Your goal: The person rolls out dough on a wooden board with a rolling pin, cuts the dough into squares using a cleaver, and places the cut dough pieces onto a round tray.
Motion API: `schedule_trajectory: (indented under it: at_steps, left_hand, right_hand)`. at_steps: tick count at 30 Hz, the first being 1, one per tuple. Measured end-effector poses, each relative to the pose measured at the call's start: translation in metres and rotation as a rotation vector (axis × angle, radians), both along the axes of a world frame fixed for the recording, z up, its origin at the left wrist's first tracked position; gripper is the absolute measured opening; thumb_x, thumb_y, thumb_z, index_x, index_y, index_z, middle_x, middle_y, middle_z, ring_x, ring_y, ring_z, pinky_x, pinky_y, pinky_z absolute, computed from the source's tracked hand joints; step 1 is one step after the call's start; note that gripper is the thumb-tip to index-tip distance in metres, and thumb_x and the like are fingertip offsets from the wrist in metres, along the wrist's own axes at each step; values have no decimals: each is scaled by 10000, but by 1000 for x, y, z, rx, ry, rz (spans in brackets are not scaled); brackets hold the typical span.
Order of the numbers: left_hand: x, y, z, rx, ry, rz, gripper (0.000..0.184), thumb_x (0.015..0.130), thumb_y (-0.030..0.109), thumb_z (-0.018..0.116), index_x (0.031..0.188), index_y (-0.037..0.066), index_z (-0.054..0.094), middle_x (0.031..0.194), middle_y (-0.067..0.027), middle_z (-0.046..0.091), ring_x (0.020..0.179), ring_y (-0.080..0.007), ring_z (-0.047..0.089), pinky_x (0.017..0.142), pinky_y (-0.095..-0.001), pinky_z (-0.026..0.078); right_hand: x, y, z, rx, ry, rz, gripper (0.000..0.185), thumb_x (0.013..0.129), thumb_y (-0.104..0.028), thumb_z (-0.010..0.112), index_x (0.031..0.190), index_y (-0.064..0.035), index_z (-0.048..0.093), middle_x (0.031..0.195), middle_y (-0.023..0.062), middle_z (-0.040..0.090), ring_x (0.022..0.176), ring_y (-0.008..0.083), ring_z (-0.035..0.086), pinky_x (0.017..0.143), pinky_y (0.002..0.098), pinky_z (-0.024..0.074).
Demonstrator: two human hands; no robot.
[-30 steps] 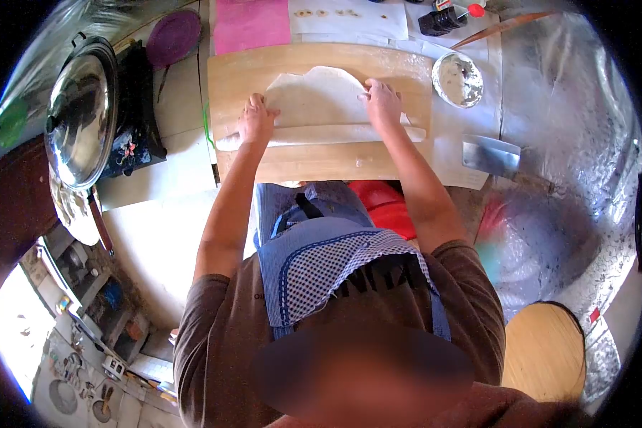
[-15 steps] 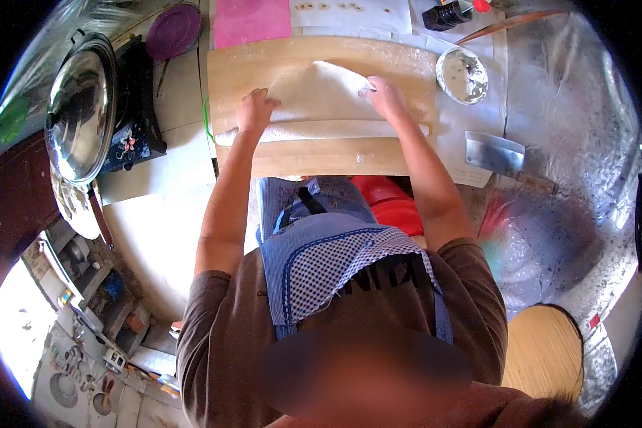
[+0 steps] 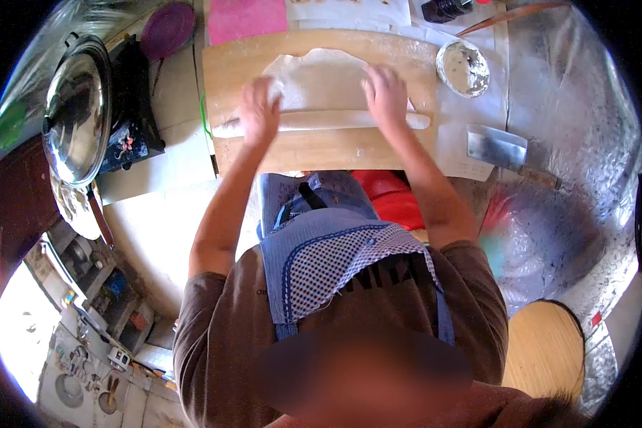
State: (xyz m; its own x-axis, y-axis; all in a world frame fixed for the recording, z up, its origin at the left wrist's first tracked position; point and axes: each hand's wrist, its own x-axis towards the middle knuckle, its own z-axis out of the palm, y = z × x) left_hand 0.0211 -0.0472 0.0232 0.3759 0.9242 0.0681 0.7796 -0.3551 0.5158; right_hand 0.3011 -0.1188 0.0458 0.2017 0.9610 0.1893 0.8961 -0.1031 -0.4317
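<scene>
A thin pale sheet of dough [image 3: 319, 80] lies on the wooden board [image 3: 321, 151], its far edge rounded. Along its near side runs a flour-dusted rolling pin [image 3: 321, 120]; whether dough is wrapped round it I cannot tell. My left hand [image 3: 260, 110] is at the sheet's left edge, fingers bent and smeared by motion. At the right edge is my right hand [image 3: 386, 98], also blurred, with a small pale corner of dough showing beside it. Whether either hand grips the dough is unclear.
A bowl of white flour [image 3: 463, 68] stands right of the board, with a cleaver [image 3: 497, 146] nearer me. Leftward are a lidded metal pan [image 3: 78, 110] on a black stove and a purple round object [image 3: 167, 30]. A dark bottle [image 3: 446, 10] is at the back.
The dough's far edge has gone from a raised point to a broader, flatter curve. Both hands have shifted slightly and now blur; earlier their fingers pinched the dough's sides.
</scene>
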Motion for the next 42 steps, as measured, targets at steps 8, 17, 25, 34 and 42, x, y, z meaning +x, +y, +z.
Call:
schedule_trajectory:
  at_steps: [8,17,25,34,42]
  left_hand:
    - [37,2,7,135,459,-295,781,892,486,552,1509,87,285,1580,-92,268,1476,-272,192,1184,-532,133]
    - [65,30,2,116,401,-333,778,920,517,501,1514,73,266,1592,-99,229,1481,-272,167,1191,-532,96]
    - [78,74,-15,233,268,-333,782,934,587,410,1488,45,308,1546,-133,322,1449,-303,262,1176,-549,135]
    - [26,-22,-3,-54,243,-440,935,874,606,506,1522,8,196,1599,-166,177,1491,-329,110,1188,-536,63]
    - [21,17,9,50,390,-277,835,883,520,557,1496,28,273,1565,-164,272,1465,-322,208,1175,-551,119]
  right_hand:
    - [-48,13,-18,-193,-229,196,692,931,-491,529,1469,-85,374,1567,61,292,1464,297,210,1172,568,117]
    - [-45,47,-20,-127,-189,200,688,888,-397,588,1462,-84,374,1559,63,300,1446,317,246,1146,548,215]
    - [-37,77,-23,-103,-228,148,740,852,-376,657,1472,-94,366,1557,73,302,1446,312,251,1134,568,233]
    - [-56,-11,-10,-206,-97,223,726,871,-429,634,1447,-61,389,1549,106,307,1456,333,220,1157,584,165]
    - [-37,20,-19,-128,-297,148,776,829,-431,666,1455,-69,384,1556,95,310,1443,329,256,1134,566,202]
